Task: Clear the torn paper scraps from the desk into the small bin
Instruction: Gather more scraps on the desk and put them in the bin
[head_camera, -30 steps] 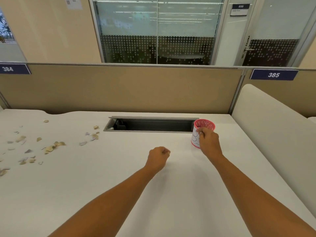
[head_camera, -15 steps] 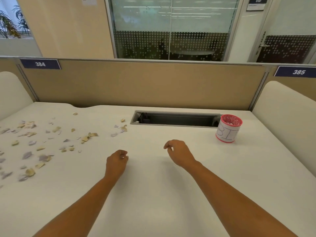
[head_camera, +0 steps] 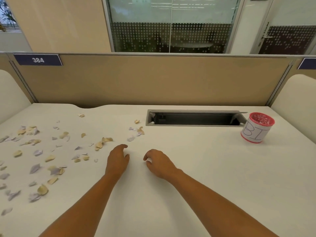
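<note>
head view: left hand and right hand, loosely curled, hold nothing (paper scraps lie beside them).

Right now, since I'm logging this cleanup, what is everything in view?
paper scraps: many, tan and pale lilac, scattered over the desk's left half
small bin: one, red with a white label, far right of the desk, beside the cable slot
desk: one, white, across the foreground
cable slot: one, grey, sunk in the desk, back right of centre
partition: one, tan, behind the desk
sign 384: one, dark blue, partition's top left
glass wall: one, dot-frosted, beyond the partition
left grip: one, bare, loosely curled, empty, nearest the scraps
right grip: one, bare, loosely curled, empty, beside the left grip
</note>
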The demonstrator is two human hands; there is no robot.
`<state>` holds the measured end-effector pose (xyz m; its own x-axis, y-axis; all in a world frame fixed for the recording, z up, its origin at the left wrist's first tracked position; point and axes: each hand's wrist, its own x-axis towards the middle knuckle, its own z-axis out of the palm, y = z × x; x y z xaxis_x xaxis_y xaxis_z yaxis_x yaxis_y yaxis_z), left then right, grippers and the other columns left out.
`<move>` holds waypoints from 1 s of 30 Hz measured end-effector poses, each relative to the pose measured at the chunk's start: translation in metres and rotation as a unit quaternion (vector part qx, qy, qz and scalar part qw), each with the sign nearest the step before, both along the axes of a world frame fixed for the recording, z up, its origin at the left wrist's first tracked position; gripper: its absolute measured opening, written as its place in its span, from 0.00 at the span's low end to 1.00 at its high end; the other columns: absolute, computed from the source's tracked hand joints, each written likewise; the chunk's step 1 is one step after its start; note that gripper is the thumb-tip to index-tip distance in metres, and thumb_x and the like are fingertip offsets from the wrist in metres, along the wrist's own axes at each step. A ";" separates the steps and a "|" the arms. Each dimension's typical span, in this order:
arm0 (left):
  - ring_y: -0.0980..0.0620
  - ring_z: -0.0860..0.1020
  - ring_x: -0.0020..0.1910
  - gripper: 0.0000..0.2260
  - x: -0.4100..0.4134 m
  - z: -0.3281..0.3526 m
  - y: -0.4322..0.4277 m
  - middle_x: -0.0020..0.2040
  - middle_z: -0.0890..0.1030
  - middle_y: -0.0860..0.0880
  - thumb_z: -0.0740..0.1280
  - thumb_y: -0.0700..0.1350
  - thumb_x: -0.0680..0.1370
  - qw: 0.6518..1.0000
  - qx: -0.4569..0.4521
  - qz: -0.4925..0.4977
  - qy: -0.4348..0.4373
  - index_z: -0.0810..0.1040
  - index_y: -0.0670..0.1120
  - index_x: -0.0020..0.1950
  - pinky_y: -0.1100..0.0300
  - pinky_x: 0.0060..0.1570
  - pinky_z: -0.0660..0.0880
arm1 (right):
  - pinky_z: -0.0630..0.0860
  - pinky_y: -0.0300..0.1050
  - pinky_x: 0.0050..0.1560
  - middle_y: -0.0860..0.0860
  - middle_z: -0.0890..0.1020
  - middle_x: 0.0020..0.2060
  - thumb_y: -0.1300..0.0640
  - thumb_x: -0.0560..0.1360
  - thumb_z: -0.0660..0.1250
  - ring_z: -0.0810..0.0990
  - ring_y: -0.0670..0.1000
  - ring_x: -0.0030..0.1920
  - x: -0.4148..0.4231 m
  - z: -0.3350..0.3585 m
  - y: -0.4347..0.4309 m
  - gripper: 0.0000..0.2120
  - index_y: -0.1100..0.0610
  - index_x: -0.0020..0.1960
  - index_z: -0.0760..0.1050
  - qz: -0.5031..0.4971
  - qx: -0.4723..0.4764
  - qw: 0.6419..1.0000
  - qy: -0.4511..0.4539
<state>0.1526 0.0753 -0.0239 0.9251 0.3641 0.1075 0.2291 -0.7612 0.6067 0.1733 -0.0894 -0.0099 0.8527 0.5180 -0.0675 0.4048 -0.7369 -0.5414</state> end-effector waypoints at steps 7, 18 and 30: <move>0.46 0.47 0.77 0.24 0.059 -0.011 -0.005 0.78 0.48 0.47 0.56 0.43 0.81 0.982 0.096 -0.148 0.064 0.54 0.49 0.76 0.51 0.74 0.53 | 0.67 0.43 0.65 0.53 0.74 0.63 0.59 0.78 0.59 0.72 0.52 0.63 0.034 0.004 0.025 0.13 0.57 0.60 0.74 -0.041 0.000 0.999 -0.035; 0.43 0.37 0.76 0.32 0.121 0.001 0.040 0.77 0.36 0.46 0.59 0.43 0.80 0.945 0.151 -0.254 0.140 0.42 0.46 0.77 0.46 0.74 0.46 | 0.67 0.46 0.66 0.57 0.72 0.67 0.60 0.79 0.59 0.72 0.56 0.65 0.105 0.024 0.065 0.17 0.59 0.67 0.69 -0.062 -0.033 0.997 -0.045; 0.49 0.53 0.77 0.20 0.126 -0.017 0.061 0.78 0.52 0.48 0.50 0.46 0.83 0.923 0.200 -0.299 0.134 0.56 0.50 0.76 0.54 0.74 0.53 | 0.52 0.49 0.73 0.55 0.52 0.76 0.64 0.76 0.63 0.52 0.57 0.75 0.172 0.016 0.100 0.31 0.57 0.75 0.53 0.072 -0.220 0.972 -0.042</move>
<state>0.2787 0.1360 -0.0404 0.9607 -0.2403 -0.1390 -0.2043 -0.9510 0.2321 0.3450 0.0102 0.0058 0.7859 0.5686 -0.2429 0.5495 -0.8224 -0.1473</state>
